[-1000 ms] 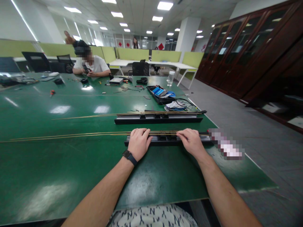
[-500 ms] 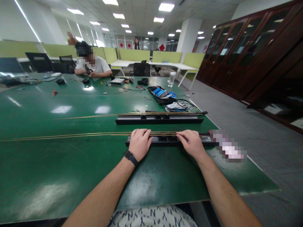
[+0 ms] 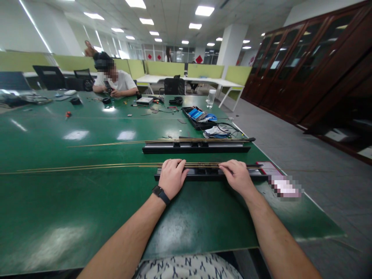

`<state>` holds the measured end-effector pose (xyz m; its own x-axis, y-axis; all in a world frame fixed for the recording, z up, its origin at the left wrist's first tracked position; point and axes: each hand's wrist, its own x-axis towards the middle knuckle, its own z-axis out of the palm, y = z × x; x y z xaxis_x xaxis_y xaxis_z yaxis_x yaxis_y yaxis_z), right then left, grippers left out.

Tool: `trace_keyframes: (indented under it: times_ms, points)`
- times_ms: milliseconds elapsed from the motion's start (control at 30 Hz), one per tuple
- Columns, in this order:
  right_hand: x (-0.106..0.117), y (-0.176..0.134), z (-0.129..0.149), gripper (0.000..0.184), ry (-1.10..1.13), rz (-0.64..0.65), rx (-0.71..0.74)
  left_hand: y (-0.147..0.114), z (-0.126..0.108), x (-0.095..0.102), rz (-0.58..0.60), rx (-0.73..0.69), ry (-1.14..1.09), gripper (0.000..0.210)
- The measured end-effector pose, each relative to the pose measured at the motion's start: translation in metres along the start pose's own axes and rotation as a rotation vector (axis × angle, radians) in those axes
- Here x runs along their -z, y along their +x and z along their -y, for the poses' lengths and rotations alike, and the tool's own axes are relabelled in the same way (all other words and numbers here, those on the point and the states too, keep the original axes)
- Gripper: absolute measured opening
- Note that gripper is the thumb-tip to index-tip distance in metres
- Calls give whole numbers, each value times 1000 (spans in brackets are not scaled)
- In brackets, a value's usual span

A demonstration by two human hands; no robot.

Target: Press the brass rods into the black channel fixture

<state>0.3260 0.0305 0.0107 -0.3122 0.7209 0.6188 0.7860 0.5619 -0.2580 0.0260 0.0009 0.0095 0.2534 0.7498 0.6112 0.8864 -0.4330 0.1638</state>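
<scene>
Several long, thin gold-coloured rods (image 3: pixel 87 167) run sideways over a black and silver rail (image 3: pixel 203 176) in front of me. My left hand (image 3: pixel 173 173) lies across the rods and the rail's left part, fingers together and curled over them, thumb on the near side. What is under the palm is hidden. Toward the rail's right part, my right hand (image 3: pixel 236 175) pinches the rods between thumb and fingertips. I cannot tell how many are in the pinch. At the rail's right end lies a flat pinkish object (image 3: pixel 283 186), partly blurred.
A second black rail (image 3: pixel 197 149) with similar rods lies just beyond. Behind it are a black tray (image 3: pixel 194 120) with blue items, cables and a clear cup (image 3: pixel 210 98). A person (image 3: pixel 117 81) sits across the green table (image 3: pixel 87 217). Its right edge is near.
My right hand has moved slightly right along the rods. My left hand keeps its place on them. A rod shows more plainly past the table's right edge.
</scene>
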Motion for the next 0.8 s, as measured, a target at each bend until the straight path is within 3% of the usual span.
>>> trace_keyframes:
  times_ms: [467, 800]
  points:
    - [-2, 3, 12, 19, 26, -42, 2, -1, -1, 1, 3, 12, 2, 29]
    - [0, 3, 7, 20, 21, -5, -6, 0, -1, 2, 2, 3, -3, 28]
